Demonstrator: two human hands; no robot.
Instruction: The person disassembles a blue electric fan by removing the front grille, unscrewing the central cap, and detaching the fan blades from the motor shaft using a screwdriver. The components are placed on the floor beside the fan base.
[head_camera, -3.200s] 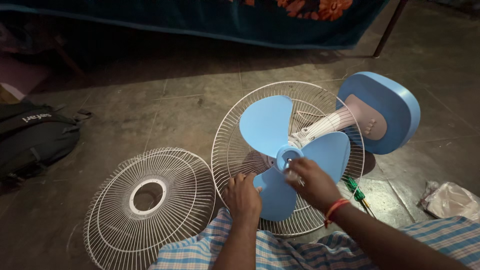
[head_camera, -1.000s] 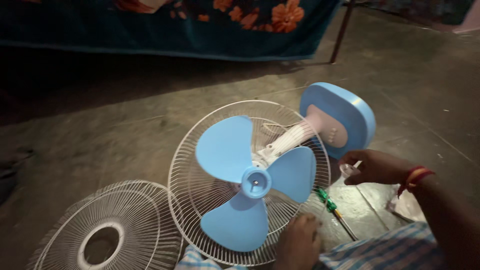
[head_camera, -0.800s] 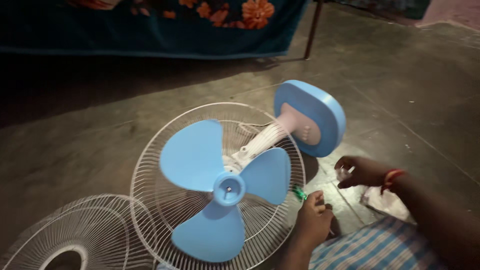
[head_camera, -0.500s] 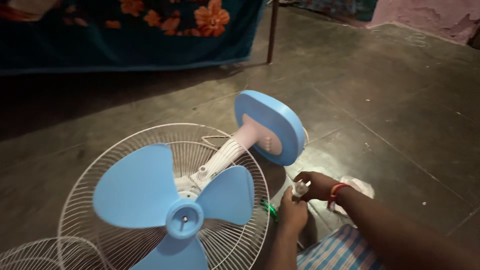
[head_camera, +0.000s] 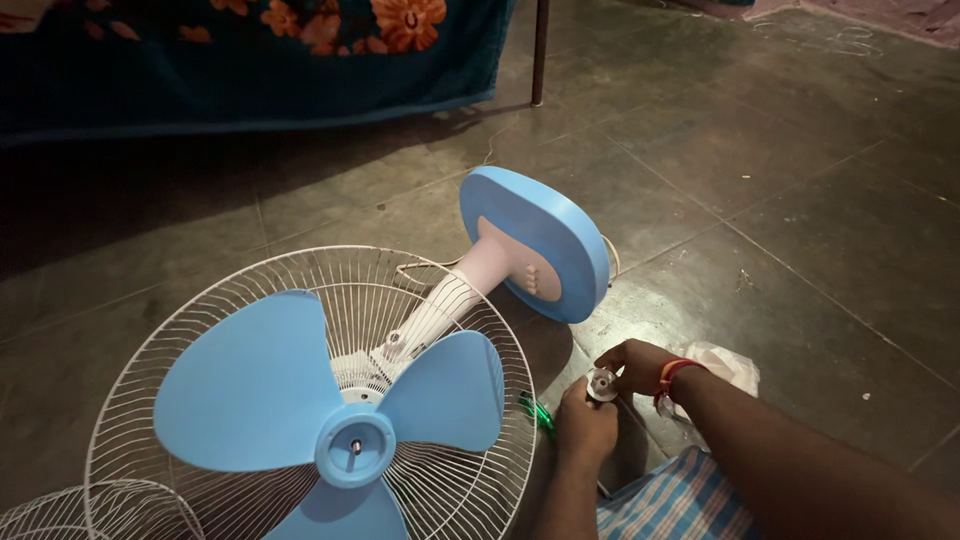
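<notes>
Both hands gripped one small white cap (head_camera: 601, 384).
Right hand (head_camera: 636, 364) and left hand (head_camera: 585, 426) pinched it (steady, level hold advised) beside the fan (head_camera: 350, 400).

Fan blades (head_camera: 330, 400) on the rear grille (head_camera: 200, 320) to my left, fan base (head_camera: 535, 245) behind them, my hands (head_camera: 600, 400) meeting right of the grille, plastic bag (head_camera: 725, 365) beyond my wrist
</notes>
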